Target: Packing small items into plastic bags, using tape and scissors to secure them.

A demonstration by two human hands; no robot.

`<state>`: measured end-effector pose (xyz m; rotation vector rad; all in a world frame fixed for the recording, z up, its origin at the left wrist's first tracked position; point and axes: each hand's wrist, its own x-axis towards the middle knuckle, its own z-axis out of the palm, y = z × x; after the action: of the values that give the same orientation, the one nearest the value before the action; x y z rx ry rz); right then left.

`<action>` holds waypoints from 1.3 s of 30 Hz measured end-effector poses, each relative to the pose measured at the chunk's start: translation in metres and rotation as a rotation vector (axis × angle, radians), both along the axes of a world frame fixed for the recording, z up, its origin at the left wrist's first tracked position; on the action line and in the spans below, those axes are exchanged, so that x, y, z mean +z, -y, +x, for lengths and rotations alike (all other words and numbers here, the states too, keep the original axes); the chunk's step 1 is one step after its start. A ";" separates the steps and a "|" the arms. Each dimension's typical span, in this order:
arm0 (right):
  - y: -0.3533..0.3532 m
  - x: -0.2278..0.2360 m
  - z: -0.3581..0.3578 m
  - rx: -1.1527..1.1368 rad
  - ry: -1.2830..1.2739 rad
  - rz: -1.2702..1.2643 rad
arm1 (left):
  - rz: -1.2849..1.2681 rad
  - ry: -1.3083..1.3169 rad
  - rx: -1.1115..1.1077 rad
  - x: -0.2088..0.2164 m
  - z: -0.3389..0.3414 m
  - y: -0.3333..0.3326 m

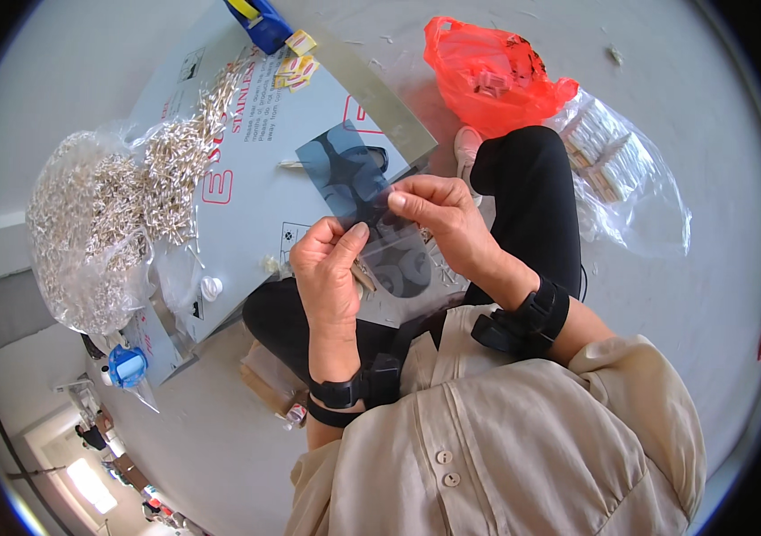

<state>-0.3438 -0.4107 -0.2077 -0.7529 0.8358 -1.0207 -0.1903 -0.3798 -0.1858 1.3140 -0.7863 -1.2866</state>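
Observation:
A dark bluish, see-through film sheet (pixel 340 165), patterned like an X-ray film, hangs in front of me over the board's near right edge. Its greyer lower part (pixel 398 268) reaches down toward my lap; whether this is one sheet or two overlapping pieces, I cannot tell. My left hand (pixel 327 268) pinches it near the middle between thumb and bent fingers. Across from it, my right hand (pixel 447 223) pinches the same area, thumb on top. Behind the film, a pale pointed object (pixel 291 164) and a dark loop (pixel 379 159) lie partly hidden on the board.
A printed grey board (pixel 255 192) carries a heap of thin pale sticks (pixel 171 161) spilling from a clear bag (pixel 86 232). Small yellow boxes (pixel 296 71) lie by a blue tape dispenser (pixel 264 27). Right of my knee are a red bag (pixel 497 80) and clear-wrapped white packs (pixel 608 156).

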 end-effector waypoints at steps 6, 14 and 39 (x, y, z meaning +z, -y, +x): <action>0.003 -0.014 0.000 -0.075 -0.061 -0.111 | -0.046 0.198 -0.044 -0.001 -0.003 -0.005; 0.004 -0.009 0.000 -0.303 -0.133 -0.079 | -0.147 0.187 0.076 0.006 -0.014 -0.002; -0.009 -0.002 -0.022 0.102 0.213 0.161 | -0.062 0.039 0.006 0.021 -0.013 -0.005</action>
<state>-0.3656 -0.4015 -0.2100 -0.5342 0.6796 -0.9133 -0.2034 -0.3747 -0.1646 1.2939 -0.8432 -1.2255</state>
